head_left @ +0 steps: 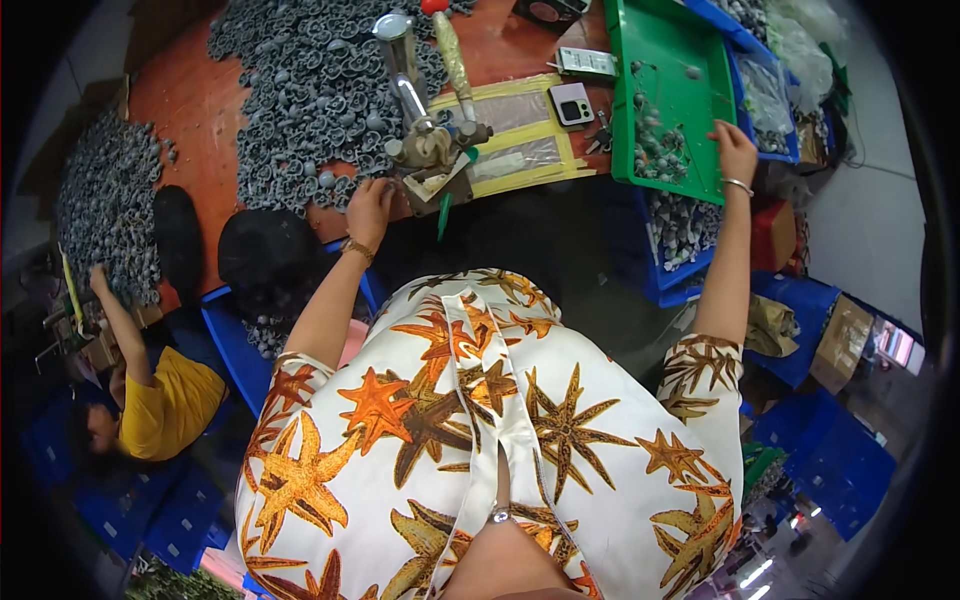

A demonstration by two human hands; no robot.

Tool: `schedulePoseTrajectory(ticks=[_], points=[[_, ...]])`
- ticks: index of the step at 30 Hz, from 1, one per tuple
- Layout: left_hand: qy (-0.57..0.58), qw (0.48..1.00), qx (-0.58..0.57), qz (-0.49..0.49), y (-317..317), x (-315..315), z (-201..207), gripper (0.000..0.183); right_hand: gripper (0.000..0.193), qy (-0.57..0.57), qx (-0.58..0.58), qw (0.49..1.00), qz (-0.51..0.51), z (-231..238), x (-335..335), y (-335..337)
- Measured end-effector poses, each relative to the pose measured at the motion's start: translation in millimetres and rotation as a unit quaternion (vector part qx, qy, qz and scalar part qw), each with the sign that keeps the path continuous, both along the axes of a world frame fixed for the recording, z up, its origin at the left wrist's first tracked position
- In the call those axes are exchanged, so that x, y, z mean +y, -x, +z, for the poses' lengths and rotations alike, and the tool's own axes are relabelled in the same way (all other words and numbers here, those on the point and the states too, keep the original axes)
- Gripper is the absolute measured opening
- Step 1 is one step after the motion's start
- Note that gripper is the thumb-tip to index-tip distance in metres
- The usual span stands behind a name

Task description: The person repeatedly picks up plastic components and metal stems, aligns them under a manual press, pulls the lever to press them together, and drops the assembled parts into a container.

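Note:
My left hand (370, 212) is at the table's near edge, beside the heap of small grey rounded parts (310, 110). Its fingertips are pinched together close to the base of a metal hand press (432, 150); whatever they hold is too small to make out. The press has an upright shiny lever and a second handle wrapped in pale tape. Over the right rim of a green tray (680, 40) is my right hand (736, 158), fingers bent and a little apart, with nothing visible in them. Small grey and whitish parts (660, 140) lie in the tray's near half.
A phone (572, 104) and a white labelled packet (587, 62) lie left of the tray. Yellow tape (530, 180) borders the work surface. Blue bins (680, 265) of parts stand below and beyond the tray. At left, a person in a yellow shirt (170, 405) reaches toward another heap.

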State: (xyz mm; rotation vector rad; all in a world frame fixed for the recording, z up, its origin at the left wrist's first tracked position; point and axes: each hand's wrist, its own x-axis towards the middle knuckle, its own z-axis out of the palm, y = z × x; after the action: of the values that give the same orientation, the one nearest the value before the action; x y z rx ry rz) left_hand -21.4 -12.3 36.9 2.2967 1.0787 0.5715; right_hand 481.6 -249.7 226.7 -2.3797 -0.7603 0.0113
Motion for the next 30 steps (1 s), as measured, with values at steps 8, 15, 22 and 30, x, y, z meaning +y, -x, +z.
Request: schedulePoseTrajectory(ticks=[8,15,22,30], points=[[0.098,0.979,-0.156,0.086,3.8,-5.9,5.2,0.011,0.024,-0.109,0.103,0.985,-0.08,-74.0,-4.7,21.3],[0.01,0.987,-0.158,-0.016,-36.1,-29.9,0.7,0.011,0.021,-0.351,0.255,0.901,-0.016,-9.5,3.2,77.5],[-0.075,0.996,-0.042,-0.002,-59.7,-25.7,-23.3,0.025,0.023,-0.405,0.474,0.773,0.113,46.3,45.5,190.9],[-0.104,0.988,-0.068,0.092,-13.3,36.5,5.0,0.026,0.012,-0.156,0.268,0.915,0.258,35.8,41.6,227.5]])
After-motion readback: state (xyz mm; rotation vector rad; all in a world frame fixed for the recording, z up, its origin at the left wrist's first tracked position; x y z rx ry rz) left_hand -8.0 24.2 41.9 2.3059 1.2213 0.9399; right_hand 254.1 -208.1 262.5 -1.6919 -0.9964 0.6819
